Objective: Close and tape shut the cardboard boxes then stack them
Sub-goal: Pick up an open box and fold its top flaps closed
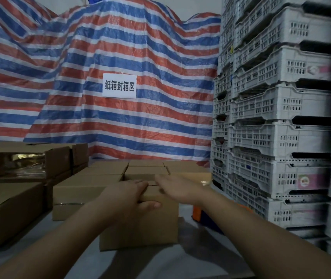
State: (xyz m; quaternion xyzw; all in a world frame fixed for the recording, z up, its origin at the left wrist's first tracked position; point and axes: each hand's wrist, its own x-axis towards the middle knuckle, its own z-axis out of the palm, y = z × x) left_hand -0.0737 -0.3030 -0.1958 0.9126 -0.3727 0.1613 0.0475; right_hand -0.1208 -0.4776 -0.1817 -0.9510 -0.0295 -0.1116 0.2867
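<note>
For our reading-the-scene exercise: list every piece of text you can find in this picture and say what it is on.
"纸箱封箱区": black characters on the white rectangular paper sign fixed to the red, white and blue striped tarpaulin.
Pink label on a grey plastic crate: too blurred to read.
Pinkish label on a higher grey crate: too blurred to read.

Warehouse packing area: stacked plastic crates (281,101), striped tarpaulin (100,47), cardboard boxes (9,208).

Brown boxes (140,222), red/blue/white striped tarp (120,47), grey crates (281,97).
</note>
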